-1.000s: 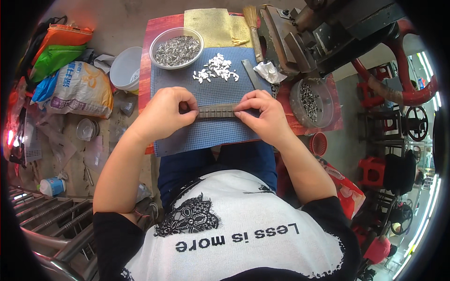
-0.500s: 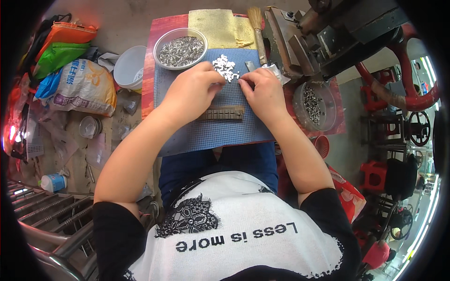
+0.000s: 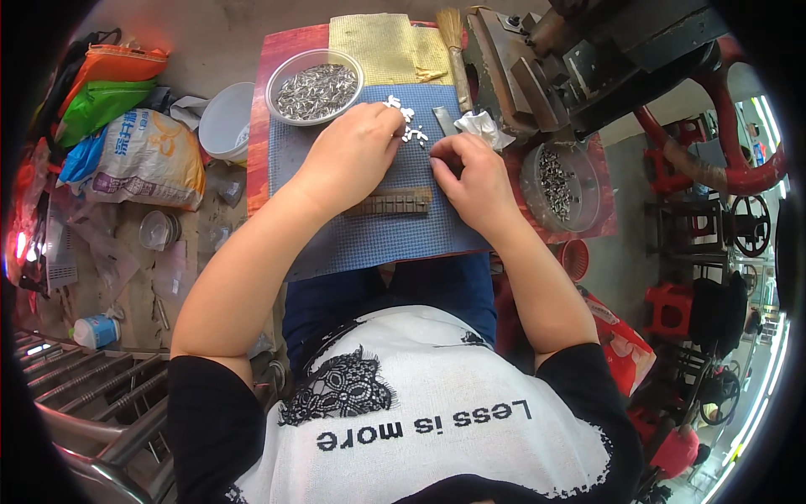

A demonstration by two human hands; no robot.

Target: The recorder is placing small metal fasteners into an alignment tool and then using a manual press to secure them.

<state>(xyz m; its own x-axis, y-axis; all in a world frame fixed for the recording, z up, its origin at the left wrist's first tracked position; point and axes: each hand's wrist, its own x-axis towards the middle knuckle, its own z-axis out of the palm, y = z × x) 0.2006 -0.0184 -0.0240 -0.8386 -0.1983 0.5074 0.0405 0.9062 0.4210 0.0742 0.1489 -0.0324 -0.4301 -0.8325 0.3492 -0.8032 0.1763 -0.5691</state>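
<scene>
A small pile of white pieces (image 3: 416,134) lies on the blue textured mat (image 3: 336,244), partly covered by my left hand (image 3: 359,144). That hand is palm down with its fingers curled together at the pile's left side; its fingertips are hidden. My right hand (image 3: 474,176) is just right of the pile, thumb and forefinger bent toward each other in a pinch; I cannot make out anything between them. Nearer to me, a slotted metal strip (image 3: 390,202) lies crosswise on the mat, its left end close under my left wrist.
A clear bowl of thin metal pins (image 3: 315,92) stands at the far left of the board. Beyond the right hand are a flat metal bar (image 3: 445,123), crumpled white wrapping (image 3: 483,128), a brush (image 3: 453,50) and a dark machine (image 3: 529,76). A tub of metal parts (image 3: 556,189) sits right.
My left hand has moved forward and right over the white pieces, hiding more of them. The right hand has drawn back slightly from the pile.
</scene>
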